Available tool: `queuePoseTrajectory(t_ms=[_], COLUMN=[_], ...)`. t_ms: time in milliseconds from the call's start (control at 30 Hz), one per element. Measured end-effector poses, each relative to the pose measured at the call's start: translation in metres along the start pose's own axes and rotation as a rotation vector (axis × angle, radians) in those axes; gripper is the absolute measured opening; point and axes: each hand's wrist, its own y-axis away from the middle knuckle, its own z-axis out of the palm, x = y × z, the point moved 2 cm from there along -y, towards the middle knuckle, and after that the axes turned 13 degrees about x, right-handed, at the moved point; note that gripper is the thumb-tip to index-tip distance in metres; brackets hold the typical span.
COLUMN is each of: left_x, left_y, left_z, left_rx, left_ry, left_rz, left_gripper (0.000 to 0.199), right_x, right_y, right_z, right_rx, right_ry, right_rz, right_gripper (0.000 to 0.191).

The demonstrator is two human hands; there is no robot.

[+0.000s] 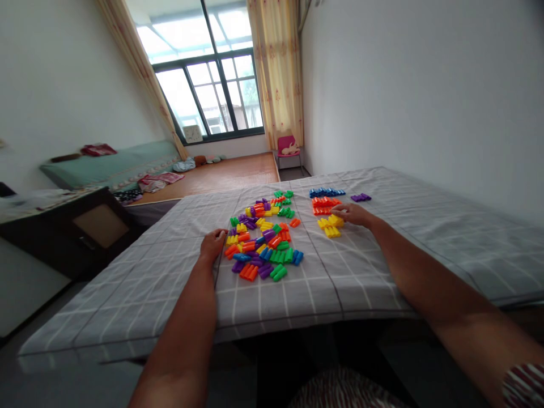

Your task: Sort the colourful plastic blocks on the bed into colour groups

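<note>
A mixed pile of ribbed plastic building pieces [255, 243] in orange, green, purple, yellow and blue lies on the grey checked cloth. My left hand [212, 245] rests at the left edge of this pile with its fingers curled; whatever they may hold is hidden. On the right, pieces lie grouped by colour: blue pieces [326, 192] at the back, orange pieces [322, 205] in front of them, then yellow pieces [330, 231]. My right hand [353, 214] reaches in from the right, its fingers closed at a yellow piece [337, 220] on top of the yellow group.
A few purple pieces [361, 198] lie right of the blue group. The checked cloth [289, 309] covers the bed or table before me. Behind are a low wooden bed [238, 175], a pink chair [286, 144] and a window. A dark cabinet [72, 226] stands left.
</note>
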Motion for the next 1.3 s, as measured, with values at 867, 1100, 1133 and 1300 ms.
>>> queuePoseTrajectory(t_ms=[867, 1100, 1133, 1300], left_x=[0.005, 0.006, 0.006, 0.005], left_y=[0.003, 0.005, 0.005, 0.007], left_z=[0.001, 0.004, 0.005, 0.007], left_rx=[-0.010, -0.002, 0.002, -0.003], left_ry=[-0.007, -0.007, -0.011, 0.000], left_rz=[-0.028, -0.039, -0.039, -0.044], left_gripper=[0.037, 0.036, 0.036, 0.036], right_x=[-0.007, -0.053, -0.065, -0.142], right_y=[0.015, 0.003, -0.001, -0.022], right_z=[-0.016, -0.015, -0.006, 0.054], right_rx=[-0.079, 0.131, 0.113, -0.106], right_ry=[-0.152, -0.170, -0.162, -0.023], right_rz=[-0.027, -0.083, -0.125, -0.413], right_gripper=[0.067, 0.056, 0.054, 0.036])
